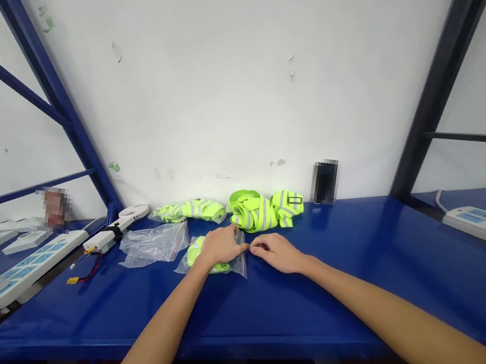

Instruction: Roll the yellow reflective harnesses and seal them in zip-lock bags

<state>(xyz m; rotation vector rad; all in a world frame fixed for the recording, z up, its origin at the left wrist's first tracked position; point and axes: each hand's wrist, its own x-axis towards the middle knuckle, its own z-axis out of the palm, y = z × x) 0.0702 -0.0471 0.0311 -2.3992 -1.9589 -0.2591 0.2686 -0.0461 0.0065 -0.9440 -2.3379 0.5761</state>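
My left hand (221,245) rests on top of a clear plastic bag (238,265) that holds a folded neon-yellow reflective band (194,254), fingers curled and pressing it onto the blue shelf (345,291). My right hand (274,250) pinches the bag's right edge, fingers together. Just behind lie loose neon-yellow reflective bands (252,210) and another bagged band (188,209).
An empty clear zip bag (152,243) lies left of my hands. Further left are a small white fan (134,212), a white device with red and black wires (96,243) and a power strip (20,272). Another power strip (483,225) sits far right. A dark post (433,99) stands behind.
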